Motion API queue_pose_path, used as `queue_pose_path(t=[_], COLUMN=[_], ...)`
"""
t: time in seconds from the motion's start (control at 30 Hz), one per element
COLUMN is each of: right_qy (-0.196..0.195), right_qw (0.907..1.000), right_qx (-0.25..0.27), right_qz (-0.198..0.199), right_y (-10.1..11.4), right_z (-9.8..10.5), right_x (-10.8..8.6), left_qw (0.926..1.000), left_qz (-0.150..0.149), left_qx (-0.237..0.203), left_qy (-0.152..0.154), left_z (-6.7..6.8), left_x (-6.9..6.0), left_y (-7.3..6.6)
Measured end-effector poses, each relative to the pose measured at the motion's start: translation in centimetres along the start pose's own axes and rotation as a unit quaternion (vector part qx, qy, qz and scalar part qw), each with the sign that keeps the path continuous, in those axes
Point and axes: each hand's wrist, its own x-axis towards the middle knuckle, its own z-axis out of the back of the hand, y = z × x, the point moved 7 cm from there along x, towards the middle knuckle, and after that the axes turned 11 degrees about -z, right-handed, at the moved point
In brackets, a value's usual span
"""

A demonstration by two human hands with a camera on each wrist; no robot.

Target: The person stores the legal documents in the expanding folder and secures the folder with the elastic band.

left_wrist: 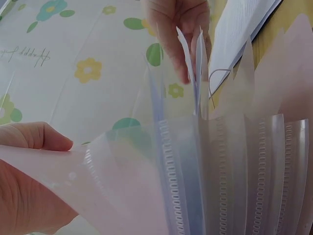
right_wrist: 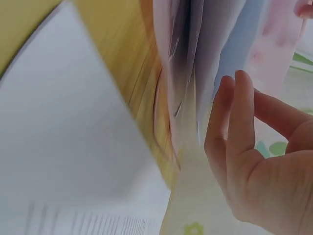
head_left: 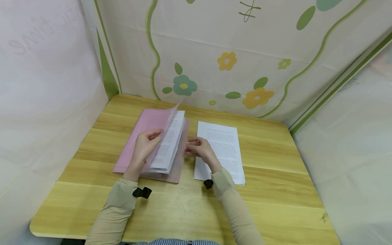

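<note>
A pink translucent display folder (head_left: 153,119) lies partly open on the left of the table, with clear sleeves (left_wrist: 220,166) and printed sheets (head_left: 171,136) inside. My left hand (head_left: 145,144) pinches the lifted front cover between thumb and fingers. My right hand (head_left: 200,148) hovers at the folder's right side, its fingers slightly bent. In the right wrist view its fingertips (right_wrist: 240,81) are near the sleeve edges, with nothing visible held between them. Next to that hand, a stack of printed paper (head_left: 223,149) lies flat.
The wooden table (head_left: 275,190) has a rounded front corner at left. A white curtain (head_left: 202,41) with flower prints hangs behind it, and pale curtains stand at both sides. Black straps (head_left: 142,193) are on both wrists.
</note>
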Motion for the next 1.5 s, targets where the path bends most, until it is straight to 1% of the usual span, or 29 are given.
queue_pose_path(t=[0.2, 0.4, 0.57, 0.73, 0.87, 1.17, 1.33, 1.5], right_qy=[-0.019, -0.040, -0.055, -0.072, -0.080, -0.099, -0.120, -0.155], right_qw=[0.9998, 0.9990, 0.9981, 0.9967, 0.9956, 0.9933, 0.9871, 0.9736], right_qx=[-0.007, -0.015, -0.023, -0.023, -0.029, -0.049, -0.096, -0.159], right_qz=[-0.003, -0.006, -0.015, -0.029, -0.037, -0.034, -0.042, -0.054], right_y=[-0.6, -1.1, -1.7, -2.6, -3.2, -3.7, -3.8, -3.9], right_z=[2.2, 4.5, 6.6, 8.6, 9.9, 12.3, 13.6, 14.6], right_x=[-0.4, -0.9, -1.4, -1.7, -1.8, -2.5, -2.9, -3.3], left_qw=[1.0000, 1.0000, 1.0000, 1.0000, 1.0000, 1.0000, 1.0000, 0.9999], left_qz=[-0.003, 0.002, 0.004, -0.003, -0.004, -0.004, -0.004, -0.004], left_qx=[0.000, -0.001, -0.002, -0.003, -0.004, -0.003, -0.007, -0.008], left_qy=[-0.001, -0.001, 0.000, -0.002, -0.004, -0.006, -0.006, -0.006], left_z=[0.0, 0.0, -0.1, -0.1, -0.1, -0.1, -0.2, -0.2], left_x=[0.0, 0.0, 0.0, 0.0, 0.0, -0.1, -0.1, -0.1], left_y=[-0.1, 0.0, -0.1, -0.1, -0.1, -0.2, -0.2, -0.1])
